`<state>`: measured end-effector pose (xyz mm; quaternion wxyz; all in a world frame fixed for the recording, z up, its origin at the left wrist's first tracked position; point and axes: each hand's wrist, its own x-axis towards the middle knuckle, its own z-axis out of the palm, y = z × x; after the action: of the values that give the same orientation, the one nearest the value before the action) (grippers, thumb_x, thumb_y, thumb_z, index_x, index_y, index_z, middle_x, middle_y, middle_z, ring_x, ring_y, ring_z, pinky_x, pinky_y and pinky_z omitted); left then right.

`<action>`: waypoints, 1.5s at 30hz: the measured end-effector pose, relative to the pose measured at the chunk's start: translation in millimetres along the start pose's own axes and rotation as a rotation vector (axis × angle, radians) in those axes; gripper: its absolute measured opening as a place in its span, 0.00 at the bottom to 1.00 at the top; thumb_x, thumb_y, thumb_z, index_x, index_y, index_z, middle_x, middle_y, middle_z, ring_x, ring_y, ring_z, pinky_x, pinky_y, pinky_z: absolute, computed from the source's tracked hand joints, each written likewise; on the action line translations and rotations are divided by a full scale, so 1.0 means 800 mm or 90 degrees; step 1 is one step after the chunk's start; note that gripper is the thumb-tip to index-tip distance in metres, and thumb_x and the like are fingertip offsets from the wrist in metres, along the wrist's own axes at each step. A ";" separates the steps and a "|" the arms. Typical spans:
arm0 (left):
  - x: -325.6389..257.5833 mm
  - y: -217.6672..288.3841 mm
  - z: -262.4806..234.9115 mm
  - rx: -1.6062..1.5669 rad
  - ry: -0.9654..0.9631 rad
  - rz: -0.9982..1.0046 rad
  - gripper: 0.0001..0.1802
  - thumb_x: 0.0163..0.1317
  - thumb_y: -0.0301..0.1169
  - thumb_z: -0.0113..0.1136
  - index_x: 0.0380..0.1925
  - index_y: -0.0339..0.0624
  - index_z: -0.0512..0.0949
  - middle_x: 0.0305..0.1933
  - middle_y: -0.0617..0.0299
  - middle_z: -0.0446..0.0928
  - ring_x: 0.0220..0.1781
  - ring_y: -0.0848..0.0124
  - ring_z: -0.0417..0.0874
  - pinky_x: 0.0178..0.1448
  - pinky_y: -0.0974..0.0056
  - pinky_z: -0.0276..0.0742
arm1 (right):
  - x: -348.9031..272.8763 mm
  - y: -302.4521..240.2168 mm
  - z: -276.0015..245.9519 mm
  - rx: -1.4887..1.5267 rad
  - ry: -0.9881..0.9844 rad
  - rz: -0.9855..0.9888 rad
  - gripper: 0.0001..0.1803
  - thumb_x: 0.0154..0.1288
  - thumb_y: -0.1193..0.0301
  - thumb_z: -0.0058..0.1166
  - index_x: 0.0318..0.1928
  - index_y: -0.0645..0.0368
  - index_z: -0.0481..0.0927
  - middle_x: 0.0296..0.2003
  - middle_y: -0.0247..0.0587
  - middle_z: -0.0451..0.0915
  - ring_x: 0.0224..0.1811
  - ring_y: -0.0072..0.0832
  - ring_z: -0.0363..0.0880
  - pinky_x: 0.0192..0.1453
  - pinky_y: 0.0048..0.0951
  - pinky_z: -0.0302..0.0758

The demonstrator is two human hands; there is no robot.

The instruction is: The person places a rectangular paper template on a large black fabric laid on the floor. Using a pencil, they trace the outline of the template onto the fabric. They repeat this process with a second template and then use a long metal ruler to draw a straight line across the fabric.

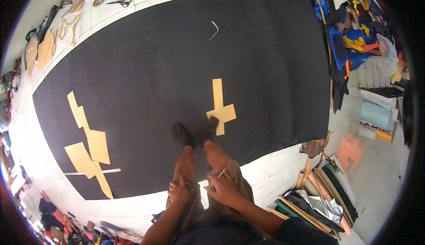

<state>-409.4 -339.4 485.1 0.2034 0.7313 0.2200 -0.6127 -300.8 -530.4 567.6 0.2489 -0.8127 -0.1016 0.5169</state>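
I look down at a large black cloth (pixel 177 68) spread over a white tiled floor. My feet in dark socks (pixel 195 133) stand on its near edge. My left hand (pixel 180 191) rests on my left knee and holds nothing. My right hand (pixel 222 188) lies on my right knee, its fingers closed on a thin pale stick (pixel 222 173). A tan cross-shaped paper pattern piece (pixel 220 107) lies on the cloth just right of my feet. Several more tan pattern pieces (pixel 88 143) lie on the cloth at the left, with a white strip (pixel 93 172) under them.
Scissors (pixel 119 1) and tan cut-outs (pixel 44 48) lie on the tiles at the far left. Piles of coloured fabric (pixel 349 41) line the right side. Rolled cloth and wooden sticks (pixel 310 200) sit at the lower right. A small white curved scrap (pixel 214 30) lies on the far cloth.
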 end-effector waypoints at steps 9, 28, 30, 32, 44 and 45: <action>-0.005 0.065 0.094 -0.002 0.057 -0.028 0.56 0.61 0.69 0.59 0.81 0.52 0.54 0.71 0.27 0.59 0.70 0.36 0.69 0.71 0.37 0.66 | -0.124 0.185 0.039 -0.138 -0.186 0.175 0.29 0.75 0.50 0.53 0.62 0.61 0.72 0.63 0.61 0.76 0.75 0.56 0.65 0.78 0.74 0.44; -0.112 0.214 0.387 -0.143 0.179 -0.034 0.46 0.65 0.64 0.54 0.77 0.51 0.63 0.65 0.36 0.72 0.66 0.41 0.76 0.67 0.39 0.71 | -0.236 0.440 0.107 -0.273 -0.218 -0.035 0.25 0.75 0.49 0.51 0.59 0.55 0.75 0.69 0.56 0.73 0.81 0.52 0.57 0.79 0.70 0.47; -0.100 0.201 0.432 -0.230 0.065 -0.053 0.45 0.67 0.64 0.52 0.76 0.49 0.63 0.67 0.35 0.71 0.70 0.39 0.74 0.71 0.38 0.69 | -0.245 0.451 0.111 -0.253 -0.216 -0.036 0.24 0.75 0.49 0.52 0.58 0.55 0.76 0.68 0.56 0.74 0.79 0.50 0.60 0.78 0.70 0.48; -0.087 0.198 0.478 -0.335 -0.010 -0.049 0.42 0.71 0.61 0.52 0.75 0.46 0.65 0.72 0.36 0.69 0.72 0.45 0.74 0.75 0.44 0.67 | -0.254 0.468 0.117 -0.225 -0.165 -0.047 0.24 0.75 0.49 0.53 0.56 0.55 0.76 0.65 0.55 0.76 0.76 0.48 0.64 0.76 0.69 0.51; -0.057 0.111 0.796 -0.840 0.132 0.227 0.36 0.74 0.54 0.57 0.72 0.40 0.68 0.66 0.48 0.78 0.62 0.61 0.82 0.68 0.55 0.76 | -0.396 0.440 0.107 -0.192 0.042 -0.164 0.29 0.78 0.47 0.46 0.35 0.62 0.81 0.39 0.64 0.83 0.44 0.59 0.83 0.49 0.55 0.77; -0.067 0.112 0.813 -0.853 0.161 0.140 0.35 0.74 0.51 0.58 0.71 0.39 0.70 0.64 0.50 0.80 0.60 0.64 0.83 0.66 0.57 0.77 | -0.404 0.449 0.108 -0.206 0.058 -0.172 0.30 0.79 0.47 0.45 0.36 0.62 0.81 0.39 0.64 0.83 0.45 0.60 0.83 0.50 0.56 0.77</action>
<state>-891.2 -785.4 432.6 0.6449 0.5320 0.4980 -0.2303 -554.6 -948.6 610.4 0.1862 -0.8436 -0.2801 0.4186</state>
